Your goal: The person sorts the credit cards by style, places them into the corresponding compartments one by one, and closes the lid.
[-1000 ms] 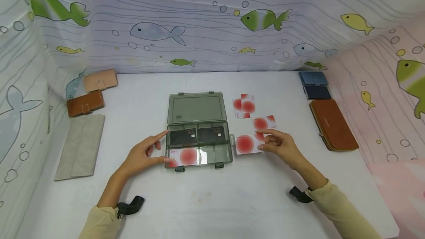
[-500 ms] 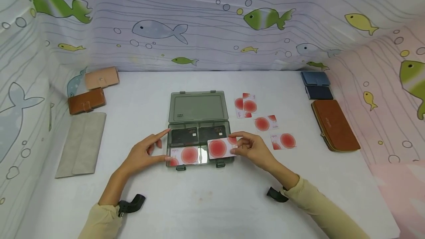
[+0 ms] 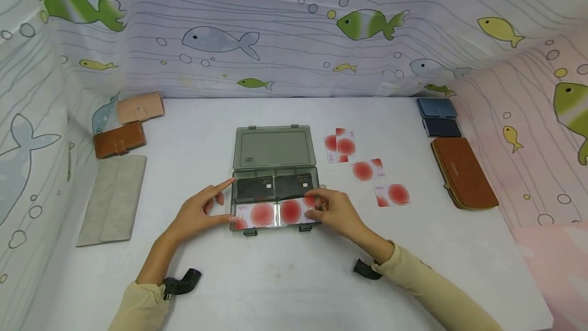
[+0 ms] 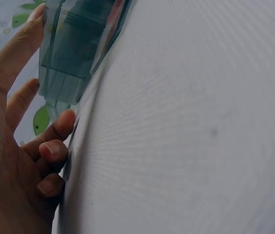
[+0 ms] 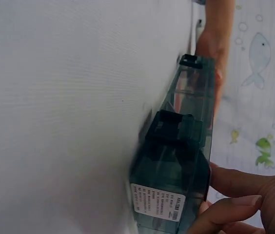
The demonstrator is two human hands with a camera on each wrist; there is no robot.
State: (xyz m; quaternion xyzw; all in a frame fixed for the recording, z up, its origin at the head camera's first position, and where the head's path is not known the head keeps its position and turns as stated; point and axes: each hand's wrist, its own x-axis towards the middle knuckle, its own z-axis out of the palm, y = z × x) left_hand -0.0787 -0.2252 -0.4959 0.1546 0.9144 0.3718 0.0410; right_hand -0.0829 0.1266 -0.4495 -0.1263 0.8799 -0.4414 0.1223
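Observation:
A translucent green storage box [image 3: 273,148] lies on the table with its lid folded back. Black VIP cards [image 3: 253,188] fill its two rear compartments. In the front left compartment is a red-and-white card [image 3: 257,215]. My right hand [image 3: 334,211] holds a second red-and-white card [image 3: 290,212] by its right end, down at the front right compartment. In the right wrist view that thumb and forefinger are at the box's side wall, and the card is hidden. My left hand [image 3: 195,213] touches the box's left side with extended thumb and forefinger; its other fingers are bent.
Right of the box lie more red-and-white cards [image 3: 391,195], two of them overlapping [image 3: 345,146]. A brown wallet [image 3: 464,172] and blue wallet [image 3: 436,108] lie at the right. Along the left are a grey wallet [image 3: 112,201], brown wallet [image 3: 119,140] and tan wallet [image 3: 140,108].
My right hand has carried a card from the table beside the box leftward, then down into the front right compartment. The left hand stays at the box's left side.

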